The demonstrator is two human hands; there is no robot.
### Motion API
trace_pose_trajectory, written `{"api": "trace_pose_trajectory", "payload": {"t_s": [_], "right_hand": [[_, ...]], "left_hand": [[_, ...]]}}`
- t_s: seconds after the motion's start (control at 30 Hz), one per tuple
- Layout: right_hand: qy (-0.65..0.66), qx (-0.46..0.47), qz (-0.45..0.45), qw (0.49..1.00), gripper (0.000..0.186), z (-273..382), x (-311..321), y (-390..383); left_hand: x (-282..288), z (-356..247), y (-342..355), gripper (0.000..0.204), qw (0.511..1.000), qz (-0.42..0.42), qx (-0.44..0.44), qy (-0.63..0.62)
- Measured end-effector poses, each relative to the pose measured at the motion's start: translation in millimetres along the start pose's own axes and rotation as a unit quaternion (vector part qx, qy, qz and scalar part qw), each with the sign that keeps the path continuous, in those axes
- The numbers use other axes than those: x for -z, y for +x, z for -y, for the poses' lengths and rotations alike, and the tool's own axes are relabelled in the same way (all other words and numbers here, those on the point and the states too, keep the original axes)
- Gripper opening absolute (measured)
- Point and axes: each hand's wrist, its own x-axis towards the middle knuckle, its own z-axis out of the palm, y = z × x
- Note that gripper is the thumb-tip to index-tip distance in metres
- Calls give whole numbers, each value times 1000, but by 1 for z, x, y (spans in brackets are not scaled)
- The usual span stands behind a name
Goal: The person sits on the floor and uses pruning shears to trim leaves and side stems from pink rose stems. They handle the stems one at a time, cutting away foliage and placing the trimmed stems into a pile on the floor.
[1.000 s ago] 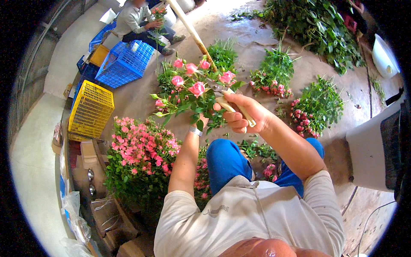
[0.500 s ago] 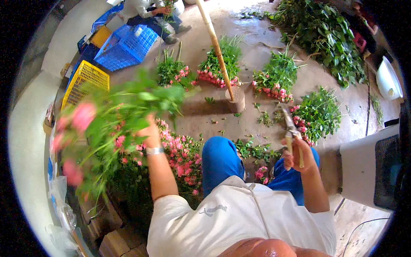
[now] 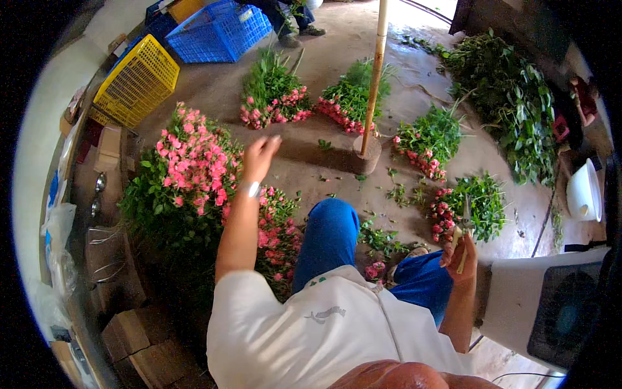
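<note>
My left hand [image 3: 260, 157], a band on its wrist, is stretched out over the floor with nothing in it, its fingers loosely bent and apart. Beside it on the left lies a large heap of pink roses [image 3: 197, 162] with leafy stems. My right hand [image 3: 461, 256] is closed round the pale handles of a pair of pruning shears [image 3: 468, 217], blades pointing away from me. Just beyond the shears is a bunch of roses [image 3: 479, 204] with darker pink heads. More pink roses [image 3: 275, 243] lie between my left arm and my knee.
Further rose bunches [image 3: 427, 136] lie in an arc round an upright pole [image 3: 376, 71] in a round base [image 3: 367, 155]. Blue [image 3: 217, 32] and yellow crates [image 3: 139, 81] stand far left. Cut greenery [image 3: 505, 97], a white basin [image 3: 584, 191] and a fan unit [image 3: 551, 305] are right. Another person sits far off.
My left hand has let go of the bunch of pink roses, now on the left heap, and moved away toward the right. The shears stay in my right hand. The view has shifted.
</note>
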Motion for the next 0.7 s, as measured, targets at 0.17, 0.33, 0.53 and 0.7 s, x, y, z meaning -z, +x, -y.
{"api": "trace_pose_trajectory", "payload": {"t_s": [0.17, 0.33, 0.53, 0.7], "right_hand": [[2, -19, -58, 998, 44, 22, 53, 40], [73, -29, 143, 987, 38, 27, 131, 63], [6, -62, 103, 993, 44, 30, 122, 68], [27, -23, 93, 995, 42, 29, 120, 45]], "left_hand": [[160, -14, -166, 26, 865, -344, -7, 365], [238, 94, -297, 40, 777, -296, 339, 440], [218, 193, -395, 60, 753, -23, 472, 458], [219, 139, -346, 57, 752, -59, 451, 477]]}}
